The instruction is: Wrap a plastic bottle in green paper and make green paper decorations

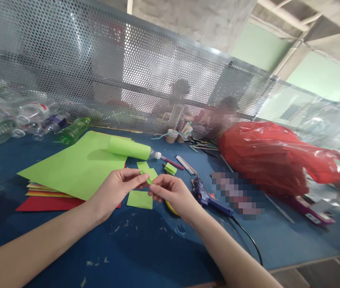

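Between my two hands is a small folded piece of green paper, held above the blue table. My left hand pinches its left end, and my right hand pinches the other end. Just below the fingers lies a flat green paper square. More cut green pieces are partly hidden behind my hands. A folded green piece rests to the right of them. Behind, a clear bottle wrapped in green paper lies on its side upon a stack of coloured sheets.
A blue glue gun with a black cord lies right of my right hand. Plastic bottles crowd the back left. A large red plastic bag sits at the right. A perforated metal screen stands along the table's back; people are beyond it.
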The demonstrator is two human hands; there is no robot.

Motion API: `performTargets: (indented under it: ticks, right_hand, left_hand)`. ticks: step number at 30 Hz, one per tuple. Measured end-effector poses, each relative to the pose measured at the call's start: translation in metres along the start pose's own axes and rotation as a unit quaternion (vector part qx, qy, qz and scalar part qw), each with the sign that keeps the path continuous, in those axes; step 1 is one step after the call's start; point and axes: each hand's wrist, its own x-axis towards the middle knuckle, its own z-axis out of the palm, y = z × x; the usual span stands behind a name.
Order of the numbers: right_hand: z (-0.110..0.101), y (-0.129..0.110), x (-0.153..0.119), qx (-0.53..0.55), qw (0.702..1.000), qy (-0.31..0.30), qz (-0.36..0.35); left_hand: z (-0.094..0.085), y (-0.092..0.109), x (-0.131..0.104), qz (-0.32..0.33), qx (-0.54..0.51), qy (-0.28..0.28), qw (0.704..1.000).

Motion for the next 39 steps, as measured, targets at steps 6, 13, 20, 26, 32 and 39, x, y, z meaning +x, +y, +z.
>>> performTargets:
  ticks: [6,13,20,26,32,39]
  right_hand:
    - [0.001,0.0,-0.001,0.019,1.0,0.004,0.007]
    - [-0.002,0.005,0.0,0.048,0.998,-0.014,0.03]
    - [0.002,0.007,0.001,0.007,1.0,0.006,0.012]
    - [-0.001,0.007,0.002,0.007,1.0,0.008,0.009]
    - [-0.001,0.01,0.003,0.007,1.0,0.003,0.006]
    - [-0.025,-0.011,0.001,-0.153,0.985,0.059,-0.048]
  left_hand:
    - [0.002,0.001,-0.001,0.001,-0.018,-0.009,1.0]
    - [-0.003,-0.002,0.003,0.007,0.017,0.031,0.999]
    - [-0.005,-0.005,0.003,-0.016,0.012,0.07,0.997]
    - [-0.004,-0.002,0.002,-0.015,0.008,0.062,0.998]
    - [-0.003,-0.001,0.002,-0.014,0.003,0.041,0.999]
    - [-0.008,0.0,0.006,-0.045,-0.059,0.049,0.996]
